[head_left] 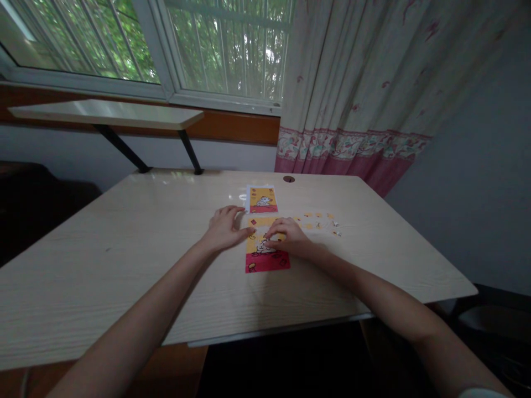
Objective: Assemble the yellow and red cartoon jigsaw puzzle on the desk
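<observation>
A yellow and red jigsaw puzzle [266,260] with a cartoon animal lies on the wooden table [124,260]. My left hand [226,228] rests flat at its left edge, fingers stretched out. My right hand [286,235] is on the puzzle's upper part, fingertips pinched on a small piece I can barely make out. Several loose puzzle pieces [319,222] are scattered to the right of my right hand. A small reference picture [261,199] of the same design lies just beyond the puzzle.
The table has a cable hole [289,179] near its far edge. A narrow shelf [108,115] on black brackets stands behind it under a window. A patterned curtain [365,99] hangs at the right. The table's right corner [473,287] is close to the wall.
</observation>
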The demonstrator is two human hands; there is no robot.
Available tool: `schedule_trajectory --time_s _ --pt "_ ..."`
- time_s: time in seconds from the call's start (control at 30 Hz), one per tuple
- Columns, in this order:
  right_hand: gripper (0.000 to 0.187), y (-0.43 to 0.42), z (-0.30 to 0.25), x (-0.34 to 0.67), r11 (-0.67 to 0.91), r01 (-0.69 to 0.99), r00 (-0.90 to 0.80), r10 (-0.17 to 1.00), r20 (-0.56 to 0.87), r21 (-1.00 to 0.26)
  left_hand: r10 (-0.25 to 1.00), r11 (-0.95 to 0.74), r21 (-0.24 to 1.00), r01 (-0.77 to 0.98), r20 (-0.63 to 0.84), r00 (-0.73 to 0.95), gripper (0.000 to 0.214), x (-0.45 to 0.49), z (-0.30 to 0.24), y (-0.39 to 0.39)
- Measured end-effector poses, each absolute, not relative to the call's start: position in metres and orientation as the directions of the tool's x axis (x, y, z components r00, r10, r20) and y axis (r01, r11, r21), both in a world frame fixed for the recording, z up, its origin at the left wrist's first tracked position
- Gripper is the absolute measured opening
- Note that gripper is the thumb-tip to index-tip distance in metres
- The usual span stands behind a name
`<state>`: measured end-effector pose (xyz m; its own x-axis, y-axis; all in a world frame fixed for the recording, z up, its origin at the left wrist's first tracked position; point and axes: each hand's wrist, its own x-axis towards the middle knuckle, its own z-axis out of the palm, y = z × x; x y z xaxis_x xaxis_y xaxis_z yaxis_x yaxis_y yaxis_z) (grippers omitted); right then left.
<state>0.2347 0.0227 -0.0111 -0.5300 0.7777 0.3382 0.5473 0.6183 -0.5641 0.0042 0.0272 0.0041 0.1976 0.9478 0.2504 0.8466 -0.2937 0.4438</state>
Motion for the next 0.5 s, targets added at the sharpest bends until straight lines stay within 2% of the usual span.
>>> schedule_trajectory --time_s 0.13,0.37,0.5 --pt "0.024 0.0211 -0.0155 0.2324 0.606 0.579 -0.511 0.791 0.337 -0.546 0.972 -0.234 0.420 0.877 0.122 0.201 0.074 0.0070 -0.0040 0.0276" --pt "0.028 0.0188 -0.0147 0.2301 0.588 0.606 -0.509 0.804 0.307 -0.536 0.982 -0.187 0.338 0.922 0.052 0.180 0.086 0.0119 -0.0065 0.0235" --pt "0.026 0.0185 -0.0153 0.2317 0.606 0.581 -0.509 0.791 0.339 -0.543 0.982 -0.186 0.345 0.920 0.046 0.181 0.087 0.0127 -0.0028 0.0217"
